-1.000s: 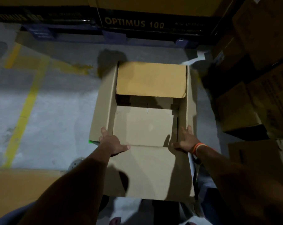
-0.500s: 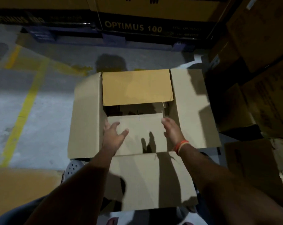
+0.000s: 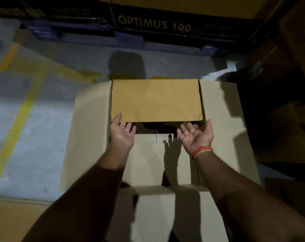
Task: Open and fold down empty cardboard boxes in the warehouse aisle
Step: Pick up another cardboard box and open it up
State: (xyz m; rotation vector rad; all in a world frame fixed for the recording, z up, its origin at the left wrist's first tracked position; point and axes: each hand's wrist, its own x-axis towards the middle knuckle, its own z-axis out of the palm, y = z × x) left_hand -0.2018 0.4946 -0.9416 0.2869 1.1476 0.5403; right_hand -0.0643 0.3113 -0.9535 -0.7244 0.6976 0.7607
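Cardboard is lying spread across the aisle floor: a plain brown cardboard box (image 3: 158, 154) is sitting open on the grey concrete floor (image 3: 25, 137) right in front of the person, its two long side flaps (image 3: 90, 130) splayed outward, left and right, so the mouth is standing clear. The darker tan far flap (image 3: 156, 100) is lying roughly level over the far half of the opening, and a paler near flap (image 3: 162, 161) is lying in front of it with a dark gap between them.

Both arms are reaching forward over the near flap. The left hand (image 3: 122, 135) is turning palm up, fingers loosely spread, its thumb touching the near left corner of the far flap and its fingertips poking into the gap just under that edge. The right hand (image 3: 196, 136), wearing an orange wristband (image 3: 201, 151), is also palm up with relaxed fingers, sitting just below the far flap's right end; whether it is touching is hard to tell. Neither grip is closing on anything.

The palms-up placement looks meant for getting under the far flap's edge and lifting it back, probably so the last closed panel is opening before the box is being pressed down.

Black printed cartons (image 3: 155, 25) are lining the aisle ahead, with more stacked brown boxes (image 3: 286, 49) crowding the right.
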